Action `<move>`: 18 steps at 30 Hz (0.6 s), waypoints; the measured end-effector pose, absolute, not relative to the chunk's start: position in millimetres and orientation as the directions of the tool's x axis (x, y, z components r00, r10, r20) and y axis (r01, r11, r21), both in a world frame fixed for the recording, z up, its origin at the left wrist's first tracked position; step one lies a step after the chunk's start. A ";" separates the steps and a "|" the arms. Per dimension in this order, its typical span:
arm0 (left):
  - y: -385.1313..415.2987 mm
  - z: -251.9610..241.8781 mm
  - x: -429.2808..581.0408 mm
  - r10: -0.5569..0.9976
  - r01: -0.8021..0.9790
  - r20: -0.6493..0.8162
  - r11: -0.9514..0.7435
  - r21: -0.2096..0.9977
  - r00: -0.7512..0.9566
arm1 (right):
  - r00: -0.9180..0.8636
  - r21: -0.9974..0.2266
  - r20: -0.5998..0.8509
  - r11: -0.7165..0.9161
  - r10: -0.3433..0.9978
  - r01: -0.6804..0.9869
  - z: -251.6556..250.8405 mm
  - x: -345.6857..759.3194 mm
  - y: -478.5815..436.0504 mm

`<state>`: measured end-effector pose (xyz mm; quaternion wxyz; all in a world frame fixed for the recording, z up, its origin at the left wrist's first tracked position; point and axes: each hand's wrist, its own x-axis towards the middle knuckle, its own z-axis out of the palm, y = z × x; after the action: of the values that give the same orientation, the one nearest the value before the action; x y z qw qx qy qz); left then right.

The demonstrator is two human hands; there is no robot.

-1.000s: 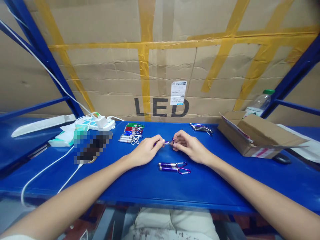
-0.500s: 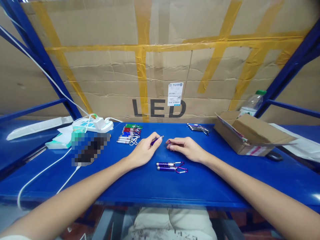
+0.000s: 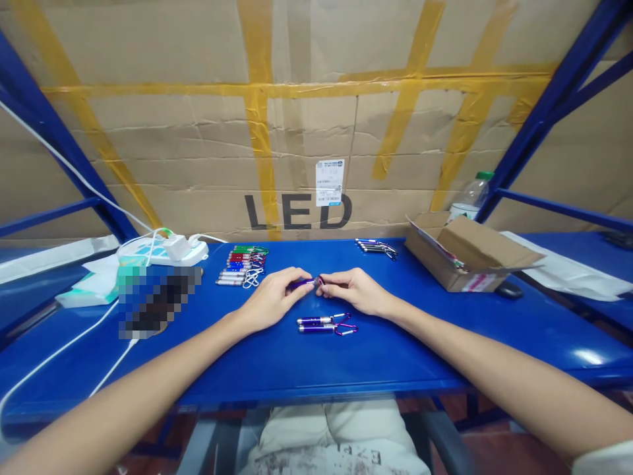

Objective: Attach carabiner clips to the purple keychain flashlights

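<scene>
My left hand (image 3: pixel 271 297) is closed around a small purple penlight (image 3: pixel 301 284), whose silver end points right. Fingers of my right hand (image 3: pixel 353 290) pinch a purple carabiner clip (image 3: pixel 321 284) right at that silver end. Just below my hands, two purple penlights (image 3: pixel 316 328) with purple clips lie side by side on the blue table (image 3: pixel 257 363). Left of my left hand is a row of green, red, blue and silver penlights (image 3: pixel 241 267) with clips. Several dark pens or penlights (image 3: pixel 373 247) with clips lie at the back, right of centre.
An open cardboard box (image 3: pixel 445 260) stands at the right, with a bottle (image 3: pixel 472 194) behind it and a dark object (image 3: pixel 509 290) beside it. At the left are a power strip (image 3: pixel 192 251), white cables and a pixelated dark object (image 3: pixel 163 303). Large taped cardboard (image 3: pixel 198 145) backs the table.
My hands have come together, so the clip in my right hand now meets the penlight's silver end. The whole view has shifted, moving the table items slightly left in the picture.
</scene>
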<state>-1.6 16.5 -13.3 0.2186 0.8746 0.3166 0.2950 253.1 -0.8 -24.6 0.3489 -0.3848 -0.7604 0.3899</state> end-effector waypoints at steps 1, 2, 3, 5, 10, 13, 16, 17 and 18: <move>17.0 -14.0 -1.9 0.675 0.420 0.378 -0.710 0.564 0.633 | -0.456 -0.864 0.234 0.399 0.859 0.308 -24.5 252.6 -1.1; 17.4 -14.6 -2.1 0.667 0.417 0.381 -0.718 0.558 0.640 | -0.453 -0.866 0.238 0.399 0.859 0.302 -24.5 252.2 -1.4; 17.7 -15.1 -2.2 0.662 0.416 0.381 -0.723 0.552 0.646 | -0.450 -0.869 0.239 0.396 0.861 0.297 -24.4 251.8 -1.7; 17.9 -15.8 -2.2 0.654 0.416 0.379 -0.730 0.542 0.654 | -0.440 -0.875 0.241 0.390 0.865 0.287 -24.9 251.2 -1.9; 17.0 -15.9 -1.3 0.619 0.394 0.384 -0.758 0.520 0.685 | -0.417 -0.866 0.261 0.402 0.871 0.298 -29.1 251.6 -3.1; 17.2 -16.6 -0.9 0.609 0.387 0.383 -0.765 0.514 0.695 | -0.417 -0.818 0.303 0.458 0.857 0.347 -30.5 251.5 -5.9; 18.3 -17.3 -1.4 0.607 0.388 0.381 -0.767 0.511 0.697 | -0.435 -0.752 0.356 0.530 0.827 0.392 -29.6 250.6 -9.4; 18.7 -17.2 -1.8 0.606 0.387 0.382 -0.767 0.512 0.698 | -0.444 -0.730 0.370 0.551 0.816 0.404 -29.0 250.1 -10.5; 19.1 -16.9 -2.4 0.606 0.385 0.381 -0.766 0.515 0.698 | -0.454 -0.710 0.380 0.569 0.806 0.415 -28.4 249.7 -11.4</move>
<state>-2.4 19.1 -16.9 0.2022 0.8989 0.2756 0.2741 249.7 -11.4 -28.4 0.3612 -0.3776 -0.8086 0.2704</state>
